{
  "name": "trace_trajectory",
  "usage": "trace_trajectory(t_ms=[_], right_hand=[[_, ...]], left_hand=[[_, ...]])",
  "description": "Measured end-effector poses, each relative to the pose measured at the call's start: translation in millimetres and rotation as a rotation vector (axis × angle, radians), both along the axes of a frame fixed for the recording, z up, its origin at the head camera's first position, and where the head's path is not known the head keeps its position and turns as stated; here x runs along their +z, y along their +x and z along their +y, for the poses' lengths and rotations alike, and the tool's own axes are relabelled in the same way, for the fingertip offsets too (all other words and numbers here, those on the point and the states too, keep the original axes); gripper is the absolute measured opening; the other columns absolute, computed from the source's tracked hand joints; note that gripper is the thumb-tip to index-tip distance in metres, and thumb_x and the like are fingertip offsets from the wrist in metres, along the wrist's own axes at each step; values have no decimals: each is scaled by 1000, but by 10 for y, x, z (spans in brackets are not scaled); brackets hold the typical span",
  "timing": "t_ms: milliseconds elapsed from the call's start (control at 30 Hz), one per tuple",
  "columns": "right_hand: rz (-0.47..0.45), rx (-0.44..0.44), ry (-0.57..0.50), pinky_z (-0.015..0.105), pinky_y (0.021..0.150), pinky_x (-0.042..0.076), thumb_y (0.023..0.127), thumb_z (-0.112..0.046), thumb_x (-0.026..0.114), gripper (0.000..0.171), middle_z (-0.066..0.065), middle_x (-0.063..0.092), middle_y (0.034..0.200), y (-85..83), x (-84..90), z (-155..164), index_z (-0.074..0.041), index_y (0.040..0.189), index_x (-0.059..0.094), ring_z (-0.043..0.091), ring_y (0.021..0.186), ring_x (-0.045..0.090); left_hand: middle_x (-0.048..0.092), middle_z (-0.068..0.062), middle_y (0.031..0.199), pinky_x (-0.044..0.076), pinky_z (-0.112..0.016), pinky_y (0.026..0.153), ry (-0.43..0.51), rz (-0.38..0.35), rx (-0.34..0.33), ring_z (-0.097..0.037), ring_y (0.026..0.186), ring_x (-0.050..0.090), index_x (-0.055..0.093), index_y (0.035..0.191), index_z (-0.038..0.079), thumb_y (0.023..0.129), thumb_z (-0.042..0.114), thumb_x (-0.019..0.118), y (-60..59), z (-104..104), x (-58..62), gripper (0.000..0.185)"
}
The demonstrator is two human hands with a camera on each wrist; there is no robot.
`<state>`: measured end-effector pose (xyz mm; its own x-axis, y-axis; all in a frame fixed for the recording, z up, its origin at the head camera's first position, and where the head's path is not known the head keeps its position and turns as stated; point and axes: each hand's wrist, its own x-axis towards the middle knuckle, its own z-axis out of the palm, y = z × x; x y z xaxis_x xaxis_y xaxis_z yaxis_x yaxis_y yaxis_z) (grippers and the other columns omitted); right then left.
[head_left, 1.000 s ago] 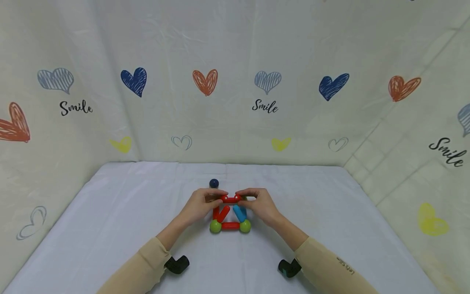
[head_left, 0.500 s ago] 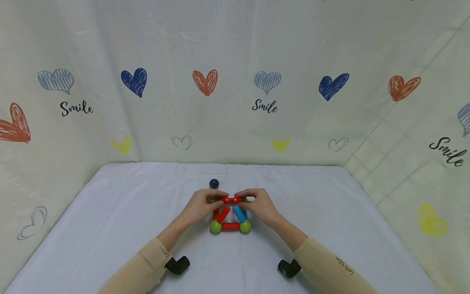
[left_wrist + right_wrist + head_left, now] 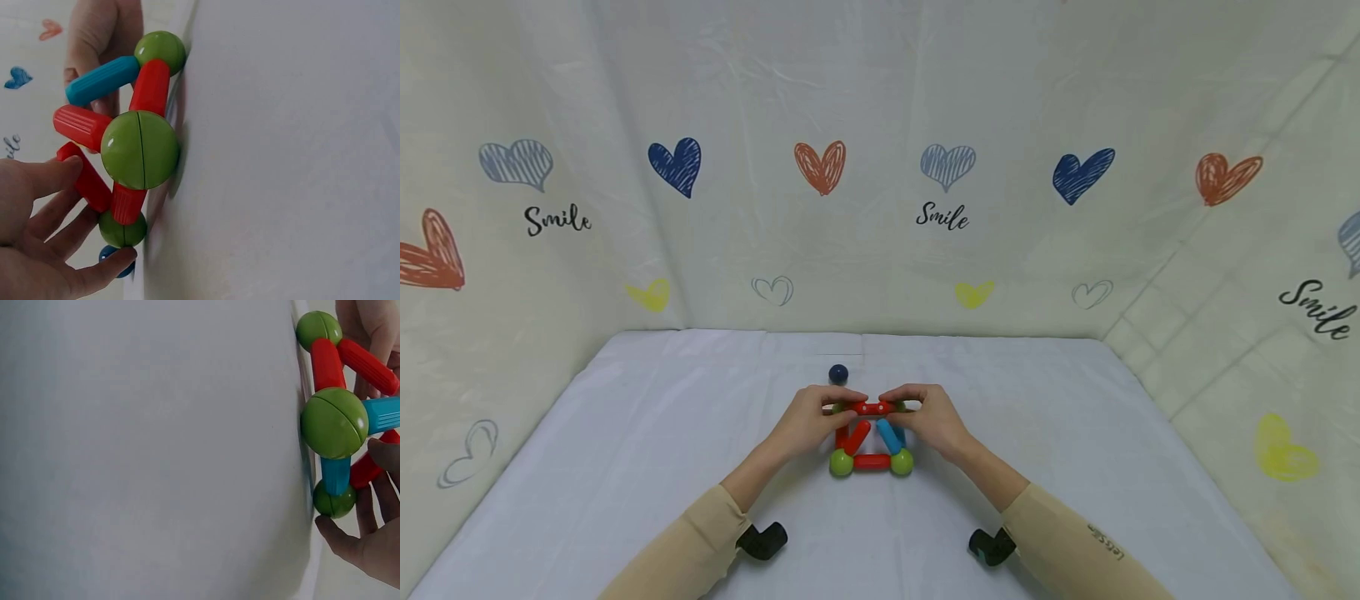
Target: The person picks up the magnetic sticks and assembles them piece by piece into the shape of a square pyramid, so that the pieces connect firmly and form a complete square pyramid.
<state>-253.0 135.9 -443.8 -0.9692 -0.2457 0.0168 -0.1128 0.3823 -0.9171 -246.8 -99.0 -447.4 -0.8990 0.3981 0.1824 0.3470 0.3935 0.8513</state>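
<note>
Now the left hand (image 3: 808, 421) and right hand (image 3: 928, 419) are pinching the top red stick (image 3: 872, 407) of the frame (image 3: 871, 442) mid-table, probably needing even pressure so the green balls (image 3: 841, 463) are staying seated

Head view from above; wrist views close, sideways, sharing rod-and-ball frame (image 3: 871, 437).

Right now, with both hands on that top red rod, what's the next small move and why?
Probably ease the top red rod down until its ends seat on the slanted rods. The left hand and right hand pinch its ends above the frame, whose green balls rest on the table. The blue ball lies apart, unused.
</note>
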Motion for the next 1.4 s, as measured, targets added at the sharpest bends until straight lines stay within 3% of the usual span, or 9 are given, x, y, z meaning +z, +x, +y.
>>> trace_trajectory(t_ms=[300,467,667,833,1067,1400], right_hand=[[13,34,-24,48,104,49,91,-2,77,29,2,72,113,3,35,111,-5,119,74,27,114,60],[11,-3,0,39,90,57,92,-4,75,30,5,70,112,4,32,188,-2,122,71,27,107,63],[-109,-35,31,36,77,60,97,-13,72,44,12,64,106,23,21,231,0,137,58,26,87,67],[-218,-12,54,38,77,61,97,-19,72,54,13,63,108,45,14,244,-2,144,50,24,87,66],[-263,29,-7,41,77,61,96,-13,73,56,16,63,109,52,0,254,0,145,48,26,91,68],[-240,63,19,39,79,61,91,-8,78,59,15,63,105,88,-17,241,1,142,49,25,89,66]], left_hand=[[70,-5,121,49,-55,102,-2,-8,41,-28,114,63,72,127,8,96,10,72,-14,-20,21,31],[69,-10,124,53,-47,98,-1,11,112,-25,113,62,72,123,11,97,12,73,-70,-56,56,27],[64,-14,125,54,-45,96,-30,29,219,-30,113,60,68,124,6,96,11,72,-220,-105,46,28],[61,-15,128,51,-48,98,-82,-2,285,-33,118,57,65,127,7,96,13,73,-352,-117,12,33],[58,-21,132,49,-50,101,-143,-30,269,-37,119,57,62,133,3,95,13,73,-498,-71,-41,40],[61,-17,127,51,-45,99,-200,-2,285,-34,115,58,61,130,4,92,11,77,-638,-38,-141,41]])
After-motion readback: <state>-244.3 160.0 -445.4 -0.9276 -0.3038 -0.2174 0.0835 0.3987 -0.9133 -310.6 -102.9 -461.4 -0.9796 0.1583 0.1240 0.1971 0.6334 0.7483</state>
